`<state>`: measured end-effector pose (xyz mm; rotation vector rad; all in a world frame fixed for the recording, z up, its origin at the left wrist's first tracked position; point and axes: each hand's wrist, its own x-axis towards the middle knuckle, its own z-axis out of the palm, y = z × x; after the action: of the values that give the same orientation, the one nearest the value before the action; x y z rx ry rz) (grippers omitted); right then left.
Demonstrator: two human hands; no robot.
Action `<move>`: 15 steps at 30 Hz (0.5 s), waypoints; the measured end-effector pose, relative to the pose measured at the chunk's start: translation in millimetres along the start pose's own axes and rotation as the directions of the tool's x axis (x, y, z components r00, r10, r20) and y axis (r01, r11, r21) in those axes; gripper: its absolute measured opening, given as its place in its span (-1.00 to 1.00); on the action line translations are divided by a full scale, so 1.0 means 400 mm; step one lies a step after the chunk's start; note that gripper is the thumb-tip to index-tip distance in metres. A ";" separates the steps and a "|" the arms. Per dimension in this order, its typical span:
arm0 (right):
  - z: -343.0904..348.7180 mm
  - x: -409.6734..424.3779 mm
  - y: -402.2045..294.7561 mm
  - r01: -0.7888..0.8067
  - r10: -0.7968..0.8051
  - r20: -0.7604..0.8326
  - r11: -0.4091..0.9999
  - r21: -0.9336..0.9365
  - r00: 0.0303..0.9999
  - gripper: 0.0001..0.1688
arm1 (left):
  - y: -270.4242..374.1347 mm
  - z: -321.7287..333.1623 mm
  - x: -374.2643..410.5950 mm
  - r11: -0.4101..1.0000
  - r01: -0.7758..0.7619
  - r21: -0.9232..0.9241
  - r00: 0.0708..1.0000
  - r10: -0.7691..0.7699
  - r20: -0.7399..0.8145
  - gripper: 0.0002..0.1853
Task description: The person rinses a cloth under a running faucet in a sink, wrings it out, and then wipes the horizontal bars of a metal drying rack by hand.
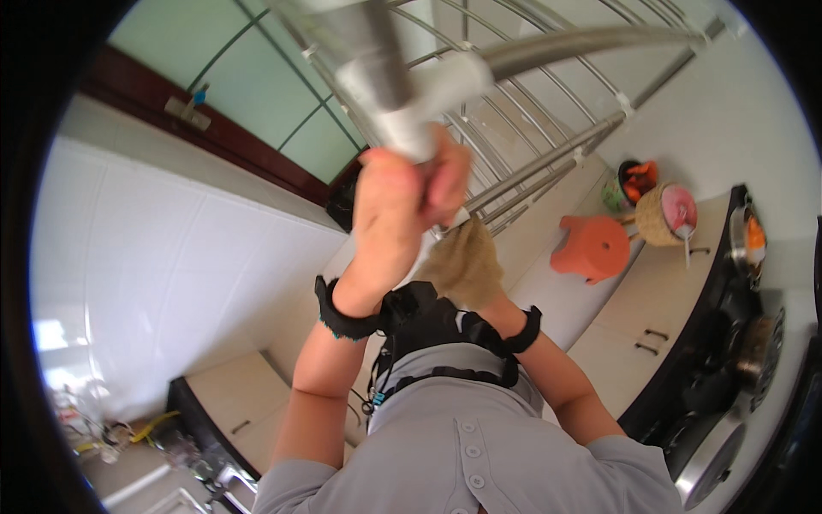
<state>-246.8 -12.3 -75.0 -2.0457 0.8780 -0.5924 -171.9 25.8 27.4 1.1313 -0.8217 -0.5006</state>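
A metal-tube rack (546,160) with white plastic joints fills the upper middle of the view. My left hand (401,193) is raised and closed around the rack's upright post (411,132), at a white joint close to the camera; the hand is slightly blurred. Lower and to the right, a tan cloth (469,263) covers my right hand (485,292), against a lower white joint of the rack. The cloth hides the fingers, so what they grip does not show. Both wrists wear black bands.
An orange plastic stool (592,249) and a woven basket (658,215) are at the right, beside a cabinet (616,334) and a counter with pots (758,350). A dark-framed glass door (257,90) is upper left. A sink area (160,485) lies lower left.
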 end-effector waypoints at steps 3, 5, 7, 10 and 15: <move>0.049 0.021 0.029 0.108 -0.058 -0.195 0.960 0.259 0.979 -0.70 | 0.000 -0.012 0.001 0.978 0.039 -0.206 0.995 -0.019 0.096 -0.26; 0.076 0.032 0.088 0.379 -0.313 -0.281 0.897 0.226 0.907 -0.78 | -0.003 -0.019 0.002 0.979 0.072 -0.189 0.994 -0.055 0.092 -0.21; 0.028 0.050 0.084 0.314 -0.305 -0.083 0.887 0.338 0.949 -0.83 | 0.003 -0.011 -0.001 0.981 0.104 -0.161 0.994 -0.100 0.035 -0.24; 0.025 0.052 0.148 0.263 -0.283 0.029 0.920 0.291 0.959 -0.85 | 0.004 -0.017 0.008 0.979 0.087 -0.186 0.994 -0.072 0.081 -0.31; -0.089 0.039 0.134 0.216 -0.302 0.048 0.776 0.593 0.952 -0.87 | -0.003 -0.021 0.000 0.978 0.039 -0.204 0.995 -0.019 0.098 -0.32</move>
<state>-280.4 -64.7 -97.5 -1.6143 0.2641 -0.7496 -165.2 30.5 24.6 0.9350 -0.8172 -0.6536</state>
